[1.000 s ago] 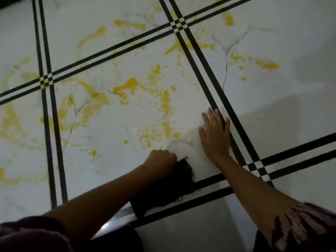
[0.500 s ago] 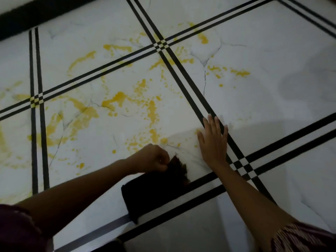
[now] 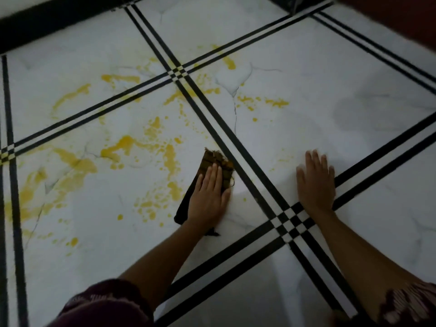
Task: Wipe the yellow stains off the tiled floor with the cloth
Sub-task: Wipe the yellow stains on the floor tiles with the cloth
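The fingers (image 3: 215,172) of the left hand (image 3: 208,197) lie flat and together, pressing the cloth (image 3: 213,161) against the tiled floor (image 3: 295,90); half a second earlier this hand was curled into a fist, pinching the cloth's near edge closer to the person. The cloth has thus been pushed forward and now sits just beside the diagonal black double line (image 3: 247,175), its frayed far end stained yellowish. The right hand (image 3: 315,182) is spread, palm down, on the next tile, bracing and holding nothing; since the earlier frame it has moved across that line. The stroke appears to have cleared the patch nearest the left hand, where the tile reads white. The yellow stains (image 3: 127,143) beyond and to the left remain heavy, so most of the task is judged outstanding. Hidden: the cloth under the palm, and any stain beneath it. Both sleeves are cut by the lower frame edge; dim light blurs faint marks near the right hand.
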